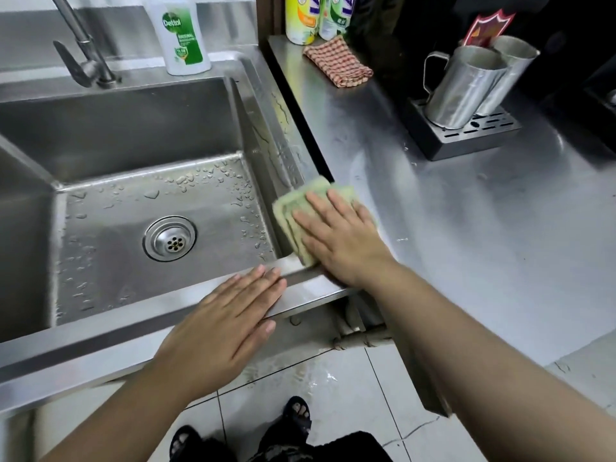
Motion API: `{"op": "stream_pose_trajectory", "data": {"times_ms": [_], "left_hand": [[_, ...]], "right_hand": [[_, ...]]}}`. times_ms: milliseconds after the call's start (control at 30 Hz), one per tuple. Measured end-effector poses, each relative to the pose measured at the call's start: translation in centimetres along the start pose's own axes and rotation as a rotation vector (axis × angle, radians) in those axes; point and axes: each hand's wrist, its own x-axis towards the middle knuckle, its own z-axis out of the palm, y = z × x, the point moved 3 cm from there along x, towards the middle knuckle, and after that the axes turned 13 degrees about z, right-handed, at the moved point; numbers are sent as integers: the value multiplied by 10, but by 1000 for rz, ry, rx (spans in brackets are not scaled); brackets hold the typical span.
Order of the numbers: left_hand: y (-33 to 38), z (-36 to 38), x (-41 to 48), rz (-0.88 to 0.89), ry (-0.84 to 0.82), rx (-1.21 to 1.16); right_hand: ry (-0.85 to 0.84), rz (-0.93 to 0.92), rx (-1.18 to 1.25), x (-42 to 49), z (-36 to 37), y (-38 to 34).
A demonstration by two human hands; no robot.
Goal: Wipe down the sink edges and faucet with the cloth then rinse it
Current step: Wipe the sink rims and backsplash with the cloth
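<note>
A folded pale green cloth point(300, 208) lies on the right edge of the steel sink point(280, 138), near its front right corner. My right hand point(340, 238) presses flat on the cloth with straight fingers. My left hand point(223, 325) rests flat on the sink's front edge, fingers straight, holding nothing. The faucet point(83, 45) stands at the back left of the sink, with its lever pointing forward. Water drops dot the basin floor around the drain point(170, 238) and run along the right edge.
A white and green soap bottle point(181, 35) stands on the sink's back edge. On the steel counter point(466, 228) to the right are a checked red cloth point(338, 63), two bottles point(316, 18), and two metal jugs point(466, 81) on a drip tray point(466, 138). The tiled floor below is wet.
</note>
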Motion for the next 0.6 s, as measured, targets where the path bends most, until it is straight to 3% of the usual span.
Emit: {"op": "stream_pose_trajectory", "data": {"times_ms": [233,333,467,600], "left_hand": [[-23,-19,41,-10,32,-140],[-44,-19,74,88,-19,-227],[-63,-21,103,269,-132,-153],[-71,-9,107,329,-91,-181]], "right_hand": [[-88,13,-83,156,-26,-21],[-99,-30,-82,153,-26,-18],[-154,-122,-104,116,-24,1],[-215,-110,-72,123,-26,0]]}}
